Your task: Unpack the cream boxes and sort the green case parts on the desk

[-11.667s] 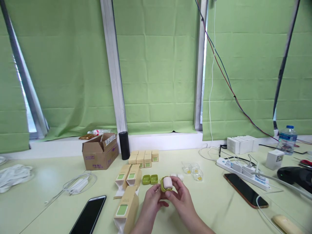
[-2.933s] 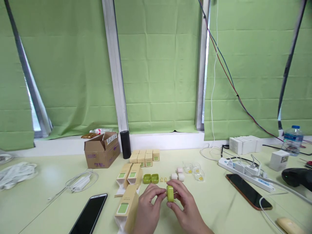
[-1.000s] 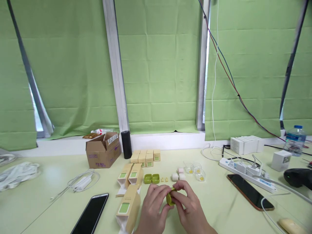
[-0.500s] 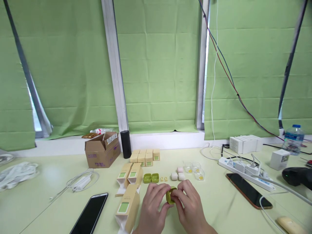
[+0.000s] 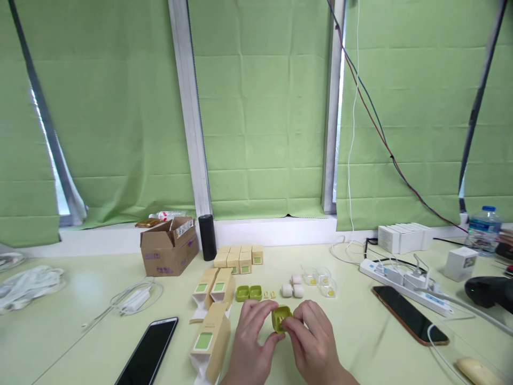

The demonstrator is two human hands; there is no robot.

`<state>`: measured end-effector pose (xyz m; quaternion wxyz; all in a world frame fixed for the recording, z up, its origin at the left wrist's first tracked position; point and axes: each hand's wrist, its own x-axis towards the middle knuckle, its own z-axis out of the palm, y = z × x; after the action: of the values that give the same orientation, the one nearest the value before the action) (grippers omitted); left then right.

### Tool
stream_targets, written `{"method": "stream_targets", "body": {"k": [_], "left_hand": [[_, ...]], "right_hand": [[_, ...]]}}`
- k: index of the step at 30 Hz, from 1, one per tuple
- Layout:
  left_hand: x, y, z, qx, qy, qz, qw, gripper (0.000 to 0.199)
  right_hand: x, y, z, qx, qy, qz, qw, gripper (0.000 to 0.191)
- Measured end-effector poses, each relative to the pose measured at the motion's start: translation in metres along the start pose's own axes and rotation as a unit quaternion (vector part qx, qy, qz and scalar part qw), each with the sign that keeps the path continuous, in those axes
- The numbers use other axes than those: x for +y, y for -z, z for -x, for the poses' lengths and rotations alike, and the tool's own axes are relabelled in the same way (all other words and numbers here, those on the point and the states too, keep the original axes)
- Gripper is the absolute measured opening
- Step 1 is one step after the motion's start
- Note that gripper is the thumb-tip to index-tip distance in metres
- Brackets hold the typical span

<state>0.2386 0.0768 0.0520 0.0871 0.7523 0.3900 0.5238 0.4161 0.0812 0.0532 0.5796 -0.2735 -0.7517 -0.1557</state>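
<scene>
A small olive-green square case (image 5: pixel 281 317) is held up by its edge in my left hand (image 5: pixel 253 342), its hollow side facing me. The fingertips of my right hand (image 5: pixel 315 342) are pinched together at the case's lower right, partly inside it; a small pale piece shows there, too small to make out. Beyond my hands lie two more green cases (image 5: pixel 249 292), two tiny yellowish pieces (image 5: pixel 269 294), three white and pinkish round pieces (image 5: pixel 297 291) and clear plastic shells (image 5: pixel 321 278).
Open tan boxes (image 5: pixel 212 342) stand left of my hands, with small closed boxes (image 5: pixel 239 258) behind. Phones (image 5: pixel 147 350) lie on both sides. A cardboard box (image 5: pixel 168 248), black cylinder (image 5: pixel 207 237), power strip (image 5: pixel 404 286) and cables are farther out.
The green case has turned so its inside faces me more openly. My right fingertips have shifted slightly toward its lower right edge.
</scene>
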Motion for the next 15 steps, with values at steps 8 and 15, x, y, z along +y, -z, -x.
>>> {"method": "stream_targets", "body": {"k": [8,15], "left_hand": [[0.001,0.002,-0.004,0.017,0.112,0.021,0.993,0.038],[0.004,0.007,-0.011,0.033,0.171,0.023,0.984,0.039]], "right_hand": [[-0.002,0.002,-0.001,0.017,0.015,0.003,1.0,0.023],[-0.001,0.004,-0.002,0.027,-0.002,0.001,1.0,0.024]]}}
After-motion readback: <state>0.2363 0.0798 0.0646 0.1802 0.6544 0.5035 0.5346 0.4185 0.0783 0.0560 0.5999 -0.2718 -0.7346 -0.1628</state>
